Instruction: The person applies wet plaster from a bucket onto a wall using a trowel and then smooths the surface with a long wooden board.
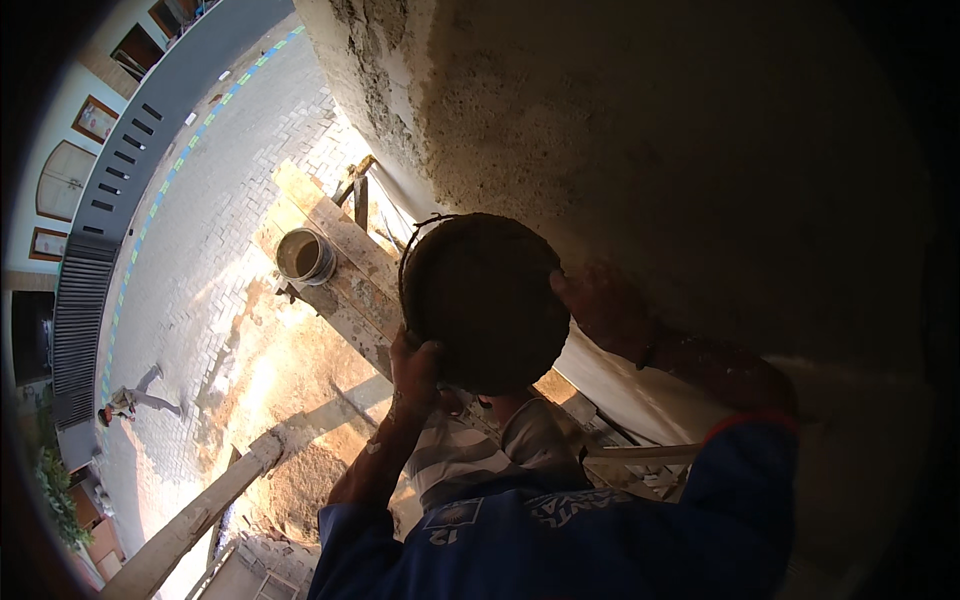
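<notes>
In front of my body is a dark, round bucket (407, 290), its top turned up toward me. A dark, rough-surfaced mass like mortar (487, 300) fills it to about the rim, though deep shade hides detail. A thin bent handle (428, 220) lies along its far left edge. My left hand (415, 368) grips the near left side, the thumb over the rim. On the right side, my right hand (605, 308) closes on the edge, most of its fingers in shadow.
Wooden scaffold planks (345, 225) hold a second, grey-rimmed bucket (325, 262). A rough plastered wall (480, 130) rises close on the right. A pole (200, 510) slants across lower left, above a sand heap (300, 490). A person (135, 398) walks on the paving far below.
</notes>
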Action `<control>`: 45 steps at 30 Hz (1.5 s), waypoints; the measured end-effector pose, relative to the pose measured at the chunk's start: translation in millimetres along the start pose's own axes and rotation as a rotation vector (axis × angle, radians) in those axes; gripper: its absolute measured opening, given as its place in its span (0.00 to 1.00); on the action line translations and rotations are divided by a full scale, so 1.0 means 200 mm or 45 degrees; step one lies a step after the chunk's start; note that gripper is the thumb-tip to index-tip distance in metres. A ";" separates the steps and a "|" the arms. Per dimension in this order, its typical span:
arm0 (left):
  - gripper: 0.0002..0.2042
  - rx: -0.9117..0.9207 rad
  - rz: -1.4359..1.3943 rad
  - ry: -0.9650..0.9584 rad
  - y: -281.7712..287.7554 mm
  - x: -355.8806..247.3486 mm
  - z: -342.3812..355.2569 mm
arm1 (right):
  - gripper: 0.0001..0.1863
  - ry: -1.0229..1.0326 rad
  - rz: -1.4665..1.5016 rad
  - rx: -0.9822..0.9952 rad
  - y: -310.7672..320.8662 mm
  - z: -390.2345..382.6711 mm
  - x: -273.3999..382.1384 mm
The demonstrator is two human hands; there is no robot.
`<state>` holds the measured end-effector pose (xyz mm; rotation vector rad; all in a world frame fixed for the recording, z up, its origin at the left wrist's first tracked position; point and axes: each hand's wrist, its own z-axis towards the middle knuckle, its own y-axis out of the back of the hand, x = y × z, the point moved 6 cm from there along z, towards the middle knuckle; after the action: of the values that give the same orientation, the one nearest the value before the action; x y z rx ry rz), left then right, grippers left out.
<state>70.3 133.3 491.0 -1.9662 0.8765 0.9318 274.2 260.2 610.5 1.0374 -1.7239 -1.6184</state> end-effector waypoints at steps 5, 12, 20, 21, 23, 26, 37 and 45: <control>0.18 -0.063 0.053 0.102 -0.09 -0.20 -0.07 | 0.17 0.024 0.759 0.045 -0.02 -0.09 0.04; 0.14 0.061 -0.097 -0.002 -0.14 -0.36 -0.09 | 0.18 -0.098 0.880 -0.076 0.44 -0.18 -0.04; 0.15 0.000 -0.069 -0.039 -0.12 -0.41 -0.07 | 0.23 -0.166 1.117 0.256 0.74 -0.25 -0.17; 0.16 -0.019 -0.068 -0.023 -0.10 -0.41 -0.07 | 0.24 -0.188 1.090 0.317 0.73 -0.24 -0.21; 0.17 -0.046 -0.072 0.038 -0.10 -0.36 -0.08 | 0.23 -0.937 1.671 0.497 0.56 -0.31 -0.47; 0.18 -0.070 0.043 0.010 -0.06 -0.30 -0.07 | 0.22 -0.524 0.345 -0.538 0.85 -0.56 -0.79; 0.25 0.137 -0.131 -0.032 -0.18 -0.59 -0.27 | 0.22 0.169 -0.306 -0.356 0.93 -0.26 -0.05; 0.23 0.025 -0.073 -0.169 -0.13 -0.77 -0.28 | 0.23 0.249 0.826 0.115 0.59 0.04 0.16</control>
<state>32.2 136.0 652.7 -1.8796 0.7482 1.0038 230.8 235.1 722.9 0.5559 -1.7626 -1.0034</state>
